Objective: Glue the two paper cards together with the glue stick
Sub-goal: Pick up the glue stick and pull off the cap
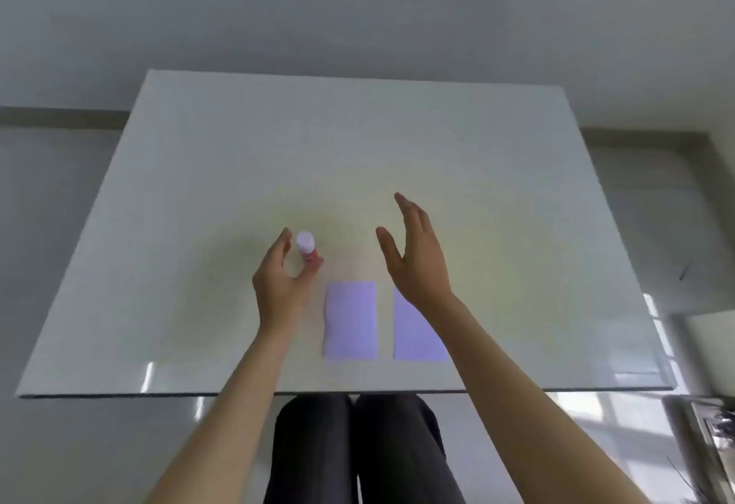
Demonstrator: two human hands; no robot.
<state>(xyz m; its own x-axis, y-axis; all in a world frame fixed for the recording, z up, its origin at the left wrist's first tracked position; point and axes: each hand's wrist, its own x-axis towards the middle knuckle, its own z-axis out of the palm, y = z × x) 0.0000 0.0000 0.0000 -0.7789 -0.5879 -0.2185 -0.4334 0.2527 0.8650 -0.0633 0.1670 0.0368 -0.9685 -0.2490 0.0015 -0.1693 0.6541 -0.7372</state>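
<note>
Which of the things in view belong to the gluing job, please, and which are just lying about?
For the job:
- red glue stick with white cap, left hand curled around it
- left pale purple paper card
- right pale purple paper card, partly under the right forearm

Just there:
- glossy white table
- small dark mark near its right edge, too small to identify

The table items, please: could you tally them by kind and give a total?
Paper cards: 2, a left card and a right card, lying flat and apart
Glue stick: 1, with the left hand around it
Total: 3, all on the table
</note>
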